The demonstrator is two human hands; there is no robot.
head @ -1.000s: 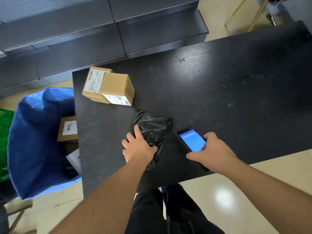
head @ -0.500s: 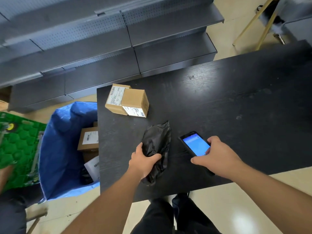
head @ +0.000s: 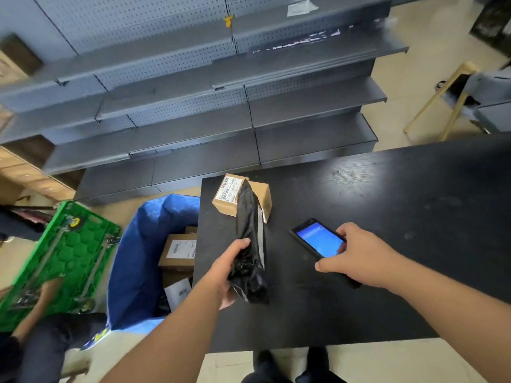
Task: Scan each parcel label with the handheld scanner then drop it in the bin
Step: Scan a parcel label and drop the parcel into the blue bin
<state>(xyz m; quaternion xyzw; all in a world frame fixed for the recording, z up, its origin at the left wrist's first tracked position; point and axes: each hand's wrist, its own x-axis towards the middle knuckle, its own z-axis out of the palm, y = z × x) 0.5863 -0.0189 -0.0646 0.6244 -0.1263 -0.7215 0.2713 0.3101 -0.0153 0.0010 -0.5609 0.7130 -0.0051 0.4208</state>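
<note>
1. Where the bag [head: 250, 244] lay flat on the table [head: 387, 217] half a second ago, I now see it lifted upright above it, my left hand [head: 225, 275] curled around its lower half.
2. My right hand [head: 356, 257] still grips the scanner [head: 318, 240], screen lit blue, as before.
3. Behind the bag, the box [head: 225, 200] sits unmoved.
4. The blue bin [head: 138, 258] left of the table holds parcels.

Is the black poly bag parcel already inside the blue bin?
No. The left hand grips the black poly bag parcel upright above the table, while the blue bin sits off to the side.
</note>
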